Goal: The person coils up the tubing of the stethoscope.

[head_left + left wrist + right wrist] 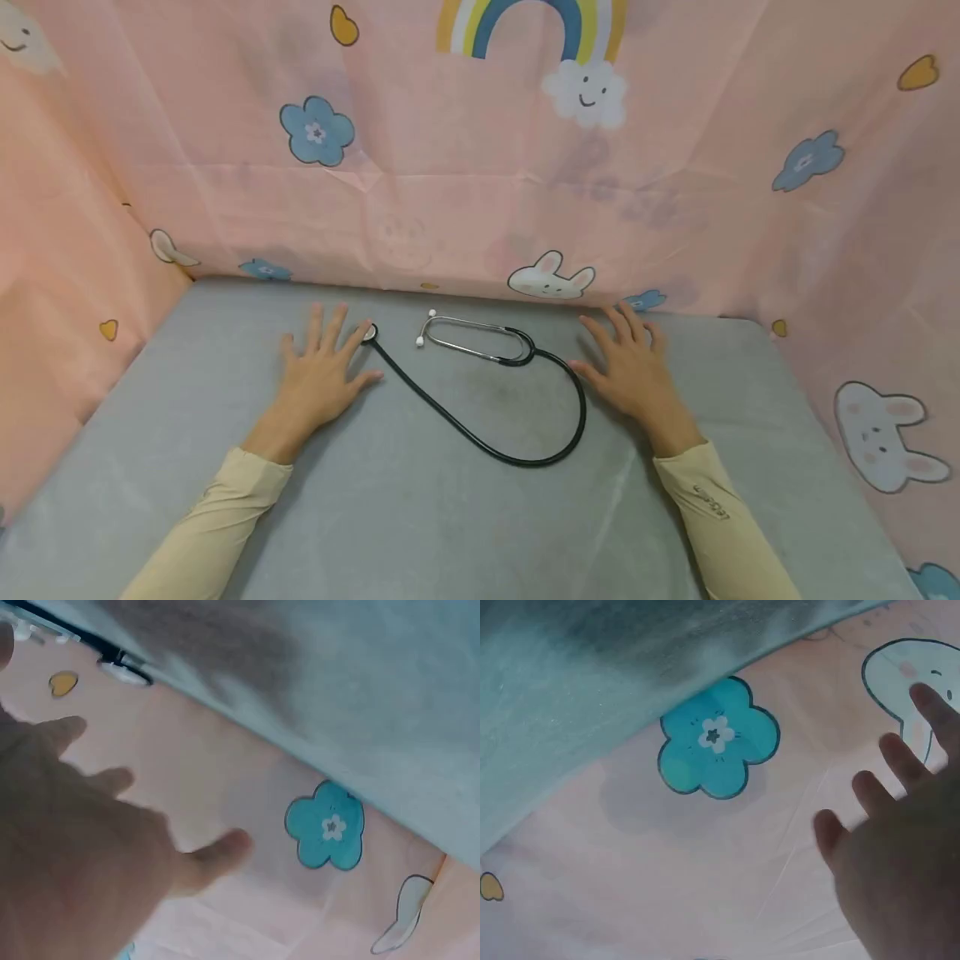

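Note:
A stethoscope (pixel 480 450) with black tubing lies on the grey table, its tube in a wide loop. Its metal ear tubes and white ear tips point left near the back edge, and the round chest piece (pixel 370 333) is at the far left end. Fingers spread, my left hand (pixel 321 379) is beside the chest piece, one fingertip overlapping it in the head view; whether it touches cannot be told. On the other side, my right hand (pixel 633 375) has its fingers spread just right of the tube's curve. Neither hand holds anything.
A pink printed curtain (pixel 450 208) hangs behind the grey table (pixel 450 533) and along its left and right sides. The curtain meets the table's back edge just beyond the stethoscope.

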Action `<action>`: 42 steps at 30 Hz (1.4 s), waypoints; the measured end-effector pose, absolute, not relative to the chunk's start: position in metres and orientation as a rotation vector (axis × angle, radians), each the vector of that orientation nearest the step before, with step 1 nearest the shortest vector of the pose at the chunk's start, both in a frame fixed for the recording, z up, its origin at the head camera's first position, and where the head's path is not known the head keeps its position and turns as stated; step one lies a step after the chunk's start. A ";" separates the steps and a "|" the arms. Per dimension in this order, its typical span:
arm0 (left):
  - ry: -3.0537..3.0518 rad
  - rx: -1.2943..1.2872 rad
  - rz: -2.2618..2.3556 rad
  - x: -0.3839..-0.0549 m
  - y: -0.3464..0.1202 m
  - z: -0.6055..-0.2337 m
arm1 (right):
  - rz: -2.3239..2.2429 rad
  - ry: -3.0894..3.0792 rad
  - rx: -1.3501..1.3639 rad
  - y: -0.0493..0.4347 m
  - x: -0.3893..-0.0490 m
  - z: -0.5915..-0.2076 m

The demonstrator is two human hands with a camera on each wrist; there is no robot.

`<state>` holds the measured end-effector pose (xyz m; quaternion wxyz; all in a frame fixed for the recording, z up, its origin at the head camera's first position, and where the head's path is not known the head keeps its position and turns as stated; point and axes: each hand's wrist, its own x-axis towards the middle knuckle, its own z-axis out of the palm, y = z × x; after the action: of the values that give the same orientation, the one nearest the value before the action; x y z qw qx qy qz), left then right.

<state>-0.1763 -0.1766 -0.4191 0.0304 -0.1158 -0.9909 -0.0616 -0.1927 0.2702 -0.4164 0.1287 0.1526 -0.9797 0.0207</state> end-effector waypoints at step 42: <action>-2.551 -0.758 -0.658 -0.210 -0.104 -0.396 | 0.770 -2.752 0.373 0.208 -0.199 -0.377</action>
<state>-0.2102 -0.1038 -0.3961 0.1988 -0.2711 -0.9120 -0.2352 -0.1993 0.2077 -0.3769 0.1293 0.1284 -0.9469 0.2650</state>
